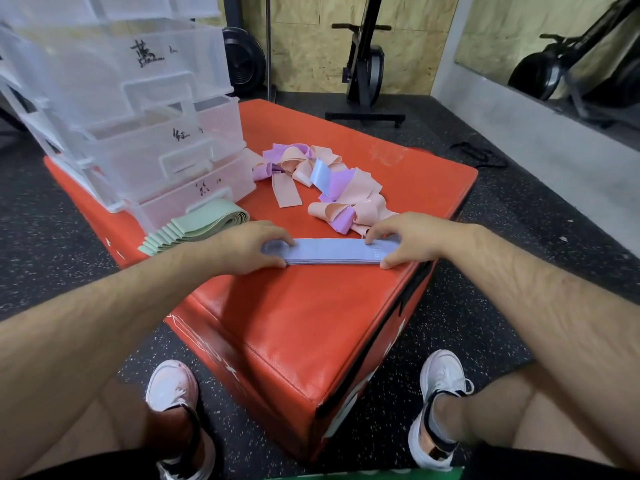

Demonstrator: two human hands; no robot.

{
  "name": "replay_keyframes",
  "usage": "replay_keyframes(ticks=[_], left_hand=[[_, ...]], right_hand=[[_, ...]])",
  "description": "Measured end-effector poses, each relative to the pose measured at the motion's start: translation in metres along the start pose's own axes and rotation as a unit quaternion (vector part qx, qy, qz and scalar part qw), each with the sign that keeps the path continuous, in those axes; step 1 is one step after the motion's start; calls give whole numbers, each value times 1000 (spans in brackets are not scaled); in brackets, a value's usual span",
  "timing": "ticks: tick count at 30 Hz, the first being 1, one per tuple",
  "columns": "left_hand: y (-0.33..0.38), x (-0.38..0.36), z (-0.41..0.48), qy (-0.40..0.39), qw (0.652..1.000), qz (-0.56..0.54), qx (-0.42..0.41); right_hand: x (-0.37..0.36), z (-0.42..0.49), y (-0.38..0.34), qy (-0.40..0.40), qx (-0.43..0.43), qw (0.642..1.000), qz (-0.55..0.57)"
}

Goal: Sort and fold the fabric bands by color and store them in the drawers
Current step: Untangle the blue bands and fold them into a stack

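A flat stack of light blue fabric bands lies on the red padded box near its right edge. My left hand grips the stack's left end, thumb at the front and fingers over the top. My right hand grips its right end the same way. Behind lies a loose heap of peach, purple and one blue band. A folded stack of green bands sits in front of the clear plastic drawer unit, whose drawers stand pulled out stepwise.
The box stands on dark speckled rubber floor. My two white shoes flank its near corner. Black exercise machines stand against the plywood wall behind; a black strap lies on the floor at the right.
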State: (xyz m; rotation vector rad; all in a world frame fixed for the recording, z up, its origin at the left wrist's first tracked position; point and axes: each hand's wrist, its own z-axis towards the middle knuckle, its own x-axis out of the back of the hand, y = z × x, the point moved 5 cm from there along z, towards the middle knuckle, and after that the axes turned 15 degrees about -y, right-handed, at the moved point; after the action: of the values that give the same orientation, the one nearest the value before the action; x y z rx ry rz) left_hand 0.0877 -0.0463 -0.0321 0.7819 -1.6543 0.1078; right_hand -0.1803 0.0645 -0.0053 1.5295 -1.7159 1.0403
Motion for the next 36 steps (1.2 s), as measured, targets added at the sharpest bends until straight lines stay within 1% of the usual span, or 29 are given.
replay_keyframes(ticks=[3,7,10,13,16,18,22,26,28,30,33,36], left_hand=[[1,1,2,-1,1000,9,5],[5,18,16,40,999,12,21],[9,36,36,62,997,4,41],[6,49,62,94,994,-2,56],[-1,57,87,80,994,-14,66],[-5,60,103,64,994,0,84],[-17,65,127,69,992,-2,106],[-23,67,138,60,990,-8,127],[-27,66,140,54,989,-11,135],[-28,67,142,54,990,-23,128],[-26,72,140,67,989,-52,118],[-20,85,134,119,984,-86,96]], right_hand=[[9,-2,-8,19,12,1000,-19],[37,3,-25,105,24,994,-11],[52,22,-37,134,27,990,23],[63,53,-44,159,23,987,7],[71,86,-44,145,-12,989,-21],[74,104,-47,132,-29,990,-49],[83,135,-54,135,-50,986,-90],[80,160,-50,80,-94,988,-93],[79,162,-45,70,-110,987,-95],[83,160,-40,94,-119,984,-96],[97,153,-33,171,-106,977,-77],[114,135,-31,237,-75,967,-49]])
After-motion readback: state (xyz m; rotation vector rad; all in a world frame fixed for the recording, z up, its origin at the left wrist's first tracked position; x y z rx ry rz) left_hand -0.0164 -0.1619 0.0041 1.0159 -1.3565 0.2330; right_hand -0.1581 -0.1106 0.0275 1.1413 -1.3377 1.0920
